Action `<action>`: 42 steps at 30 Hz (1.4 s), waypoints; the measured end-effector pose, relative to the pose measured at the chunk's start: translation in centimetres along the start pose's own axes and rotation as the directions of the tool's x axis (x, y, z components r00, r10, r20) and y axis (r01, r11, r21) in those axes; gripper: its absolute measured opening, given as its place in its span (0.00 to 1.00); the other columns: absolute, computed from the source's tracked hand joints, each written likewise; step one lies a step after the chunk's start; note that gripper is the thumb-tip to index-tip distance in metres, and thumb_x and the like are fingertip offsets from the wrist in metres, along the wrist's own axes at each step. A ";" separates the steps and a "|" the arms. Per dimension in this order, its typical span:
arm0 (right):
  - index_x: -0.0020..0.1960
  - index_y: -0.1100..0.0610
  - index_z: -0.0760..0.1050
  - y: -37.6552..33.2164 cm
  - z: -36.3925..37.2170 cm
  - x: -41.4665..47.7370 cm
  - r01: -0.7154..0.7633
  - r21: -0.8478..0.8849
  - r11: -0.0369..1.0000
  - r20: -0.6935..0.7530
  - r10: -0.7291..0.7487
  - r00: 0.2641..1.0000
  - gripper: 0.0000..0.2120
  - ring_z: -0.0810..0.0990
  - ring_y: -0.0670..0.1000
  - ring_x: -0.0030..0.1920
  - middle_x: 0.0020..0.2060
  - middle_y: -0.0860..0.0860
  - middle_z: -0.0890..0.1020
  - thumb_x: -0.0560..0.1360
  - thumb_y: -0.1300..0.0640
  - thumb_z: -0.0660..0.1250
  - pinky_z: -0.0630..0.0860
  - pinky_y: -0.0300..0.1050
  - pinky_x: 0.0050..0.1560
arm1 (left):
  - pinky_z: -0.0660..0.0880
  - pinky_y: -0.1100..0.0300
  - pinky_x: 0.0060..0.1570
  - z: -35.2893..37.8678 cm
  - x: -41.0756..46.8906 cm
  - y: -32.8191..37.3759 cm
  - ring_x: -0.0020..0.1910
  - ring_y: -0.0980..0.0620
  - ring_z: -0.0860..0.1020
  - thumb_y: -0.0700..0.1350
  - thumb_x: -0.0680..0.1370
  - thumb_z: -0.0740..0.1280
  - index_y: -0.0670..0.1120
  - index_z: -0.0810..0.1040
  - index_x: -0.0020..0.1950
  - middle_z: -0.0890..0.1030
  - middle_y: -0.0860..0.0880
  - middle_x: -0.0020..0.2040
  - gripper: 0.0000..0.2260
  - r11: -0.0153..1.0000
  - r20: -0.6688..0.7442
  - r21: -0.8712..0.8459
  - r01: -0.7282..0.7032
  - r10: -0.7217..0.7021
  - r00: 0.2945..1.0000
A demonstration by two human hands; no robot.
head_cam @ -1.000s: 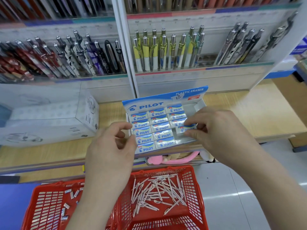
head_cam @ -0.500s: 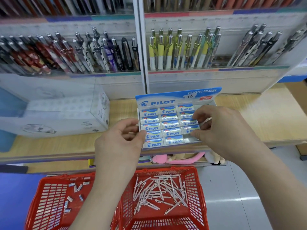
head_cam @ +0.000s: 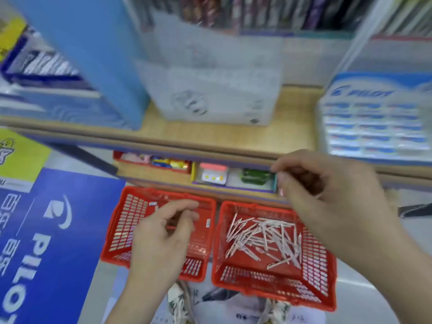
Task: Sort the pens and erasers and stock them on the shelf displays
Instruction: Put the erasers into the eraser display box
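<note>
Wooden shelf (head_cam: 233, 136) crosses mid-frame. At upper right the eraser display (head_cam: 374, 127) looks nearly full. Pens (head_cam: 261, 239) crowd the right basket (head_cam: 315, 265), unsorted. Left hand (head_cam: 163, 232) hovers loosely curled, apparently empty; right hand (head_cam: 327, 195) is curled, its hold lost in blur.

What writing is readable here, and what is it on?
"PILOT": header of the eraser box, right.
"PILOT": blue sign, left, running vertically, last letter cut off.
Too blurred to read: eraser labels, the blue sign's other characters, yellow sign, paper on the floor.
</note>
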State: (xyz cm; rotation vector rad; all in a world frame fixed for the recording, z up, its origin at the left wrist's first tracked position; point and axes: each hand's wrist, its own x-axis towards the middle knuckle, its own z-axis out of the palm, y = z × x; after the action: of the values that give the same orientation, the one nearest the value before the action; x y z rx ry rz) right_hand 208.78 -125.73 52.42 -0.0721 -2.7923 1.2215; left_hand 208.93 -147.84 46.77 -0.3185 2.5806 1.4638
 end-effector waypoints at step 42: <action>0.63 0.46 0.64 33.5 73.7 -2.0 -0.134 -0.626 0.768 0.417 0.476 0.774 0.29 0.69 0.58 0.62 0.59 0.55 0.71 0.69 0.33 0.65 0.64 0.52 0.61 | 0.70 0.51 0.47 8.3 27.3 -66.6 0.50 0.38 0.77 0.45 0.72 0.67 0.43 0.75 0.56 0.79 0.38 0.51 0.14 0.806 0.224 0.581 -0.115 -0.023 0.974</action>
State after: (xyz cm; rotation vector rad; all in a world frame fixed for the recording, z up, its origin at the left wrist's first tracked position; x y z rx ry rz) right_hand 203.30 -157.00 -22.10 -0.2944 -3.7139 0.4048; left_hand 200.23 -176.85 -19.10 -0.0025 2.6958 0.5821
